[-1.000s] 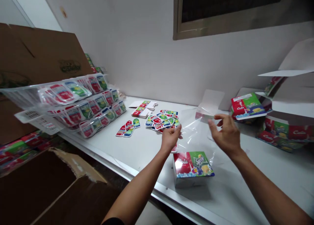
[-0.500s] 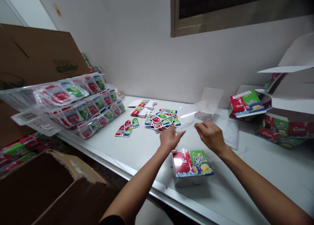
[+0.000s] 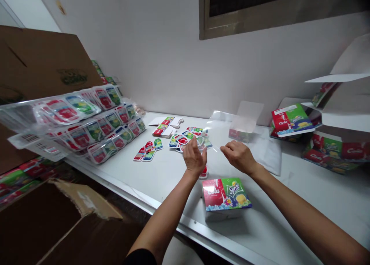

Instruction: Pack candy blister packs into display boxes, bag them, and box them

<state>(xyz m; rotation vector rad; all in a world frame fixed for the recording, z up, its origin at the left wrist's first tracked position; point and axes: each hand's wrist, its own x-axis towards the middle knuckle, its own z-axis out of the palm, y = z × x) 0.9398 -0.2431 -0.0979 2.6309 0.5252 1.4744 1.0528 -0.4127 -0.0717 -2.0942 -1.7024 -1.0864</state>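
Observation:
My left hand [image 3: 194, 158] and my right hand [image 3: 238, 156] are raised over the white table [image 3: 303, 207], each pinching an edge of a clear plastic bag [image 3: 222, 128] that stands up between them. Just below the hands sits a small red and green printed box [image 3: 226, 195] near the table's front edge. A loose pile of small red, green and blue printed cards [image 3: 189, 138] lies just beyond my left hand, with a few more cards [image 3: 148, 151] to its left.
Stacked clear trays of packed cards [image 3: 86, 122] fill the left end of the table. Brown cardboard boxes [image 3: 43, 64] stand at the left and below. Open printed boxes [image 3: 291, 120] and white flaps crowd the right. Flat clear bags [image 3: 267, 151] lie behind my right hand.
Both hands have drawn closer together and nearer to me, and the clear bag now stands more upright between them. My view has dipped slightly.

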